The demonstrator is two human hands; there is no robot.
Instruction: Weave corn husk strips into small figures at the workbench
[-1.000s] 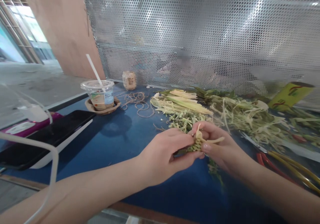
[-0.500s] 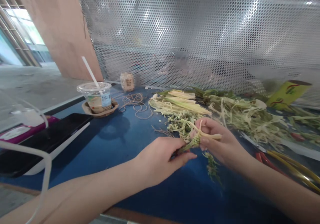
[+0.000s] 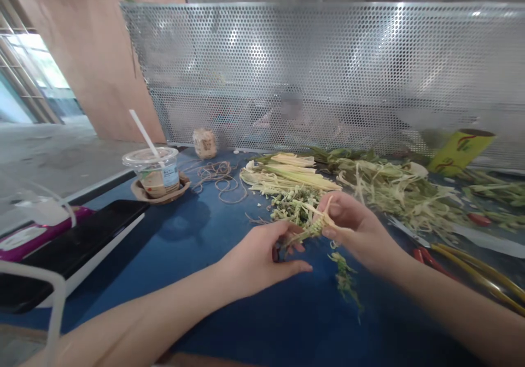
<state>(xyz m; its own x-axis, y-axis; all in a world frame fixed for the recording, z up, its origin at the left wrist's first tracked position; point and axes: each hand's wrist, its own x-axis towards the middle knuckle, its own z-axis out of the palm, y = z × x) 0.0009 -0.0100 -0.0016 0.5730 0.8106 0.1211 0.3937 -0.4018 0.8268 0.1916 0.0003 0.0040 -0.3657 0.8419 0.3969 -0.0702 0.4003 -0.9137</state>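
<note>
A short plait of pale husk strips (image 3: 315, 227) is pinched between the thumb and fingers of my right hand (image 3: 356, 227), loose strip ends poking out around the fingertips. Its greener end reaches left to the fingers of my left hand (image 3: 254, 255), whose thumb stands apart from them. That hand touches the plait without closing on it. Below my right hand hangs a green leafy sprig (image 3: 346, 282); where it joins the plait is hidden. Just behind the hands lie small green plant pieces (image 3: 293, 202) and a stack of flat pale husks (image 3: 291, 173).
Scissors with red handles (image 3: 429, 257) and a yellow-handled tool (image 3: 479, 271) lie right. Behind them spreads a heap of shredded husks (image 3: 389, 192). Left are a lidded drink cup (image 3: 158, 178), tangled twine (image 3: 219, 178) and a black phone-like slab (image 3: 90, 246). Perforated metal sheet (image 3: 328, 71) stands behind.
My left thumb and fingers have opened away from the plait, having been closer around it before. The right hand keeps its pinch. The view has tilted slightly upward.
</note>
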